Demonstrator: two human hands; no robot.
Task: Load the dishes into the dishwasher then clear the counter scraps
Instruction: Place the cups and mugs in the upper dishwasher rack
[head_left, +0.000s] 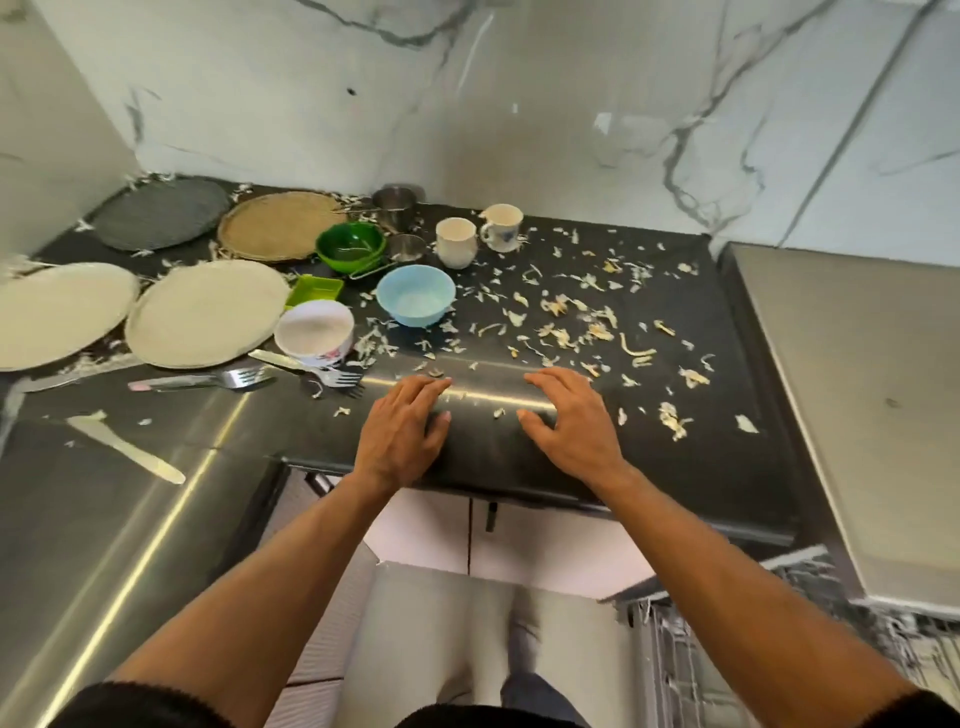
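Closest in, the left hand (402, 434) and the right hand (566, 421) lie side by side, palms down, on the front edge of the dark polished stone counter (675, 457), fingers straight and slightly spread, holding nothing.

Just beyond the left fingertips lie two metal forks (291, 375), their tines nearly meeting, with a pale flat knife (127, 449) further left on the steel surface.

Behind the forks I count three bowls: a white round bowl (314, 332), a light blue plastic bowl (415, 295) and a green glossy bowl (351, 247), plus a small green square dish (314, 291) between them.

Four round plates sit to the left: two cream plates (205, 314) near the front, a woven tan one (278, 224) and a dark grey one (161, 212) at the back.

Two white mugs (456, 241) stand together by the wall, next to two small steel cups (394, 207).

Pale vegetable scraps (571, 317) are scattered thickly across the counter's right half, some touching the blue bowl.

A white marble-veined wall (519, 104) backs it all, and a brushed steel panel (857, 415) flanks the right.
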